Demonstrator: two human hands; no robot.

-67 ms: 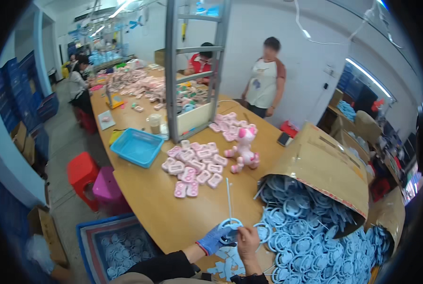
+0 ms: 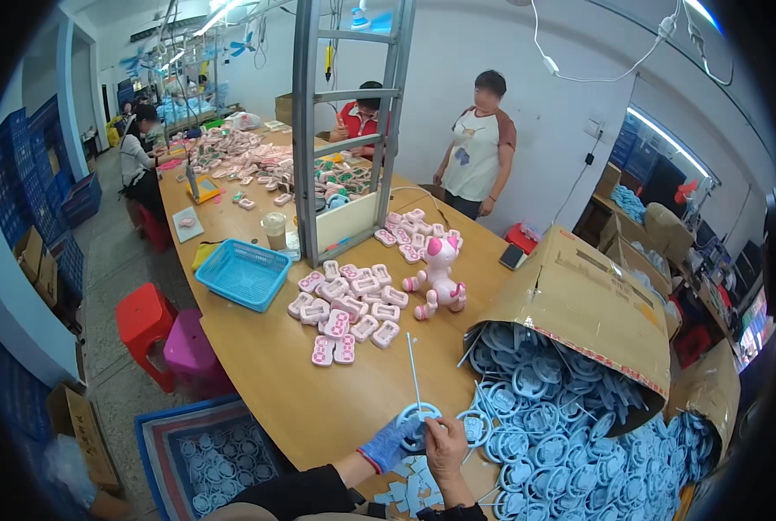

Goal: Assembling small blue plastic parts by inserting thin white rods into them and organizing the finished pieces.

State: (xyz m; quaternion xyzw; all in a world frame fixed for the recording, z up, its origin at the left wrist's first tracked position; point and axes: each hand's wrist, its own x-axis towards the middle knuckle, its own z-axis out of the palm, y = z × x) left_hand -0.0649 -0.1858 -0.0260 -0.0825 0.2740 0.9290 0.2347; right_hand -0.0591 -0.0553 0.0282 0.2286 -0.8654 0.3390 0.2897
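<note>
My left hand point(image 2: 385, 446), in a blue glove, grips a light-blue plastic ring point(image 2: 403, 415) above the front edge of the table. A long thin stick point(image 2: 413, 373) of the same blue points away from the ring. My bare right hand point(image 2: 447, 446) pinches the ring's right side, fingers bent; its fingertips partly cover the middle. Flat light-blue scraps point(image 2: 418, 488) lie on the table below my hands. Close by on the right spreads a heap of similar blue ring pieces point(image 2: 561, 456), spilling from a tipped cardboard box point(image 2: 579, 291).
Pink and white plastic pieces point(image 2: 350, 300) lie mid-table beside a pink toy animal point(image 2: 440, 282) and a blue basket point(image 2: 243, 271). A metal frame point(image 2: 305, 156) rises from the table. At lower left, a crate point(image 2: 158, 443) holds blue pieces. One person point(image 2: 479, 156) stands beyond the table.
The whole scene has shifted slightly leftward in the picture. Both hands stay on the blue ring, with little change in their grip.
</note>
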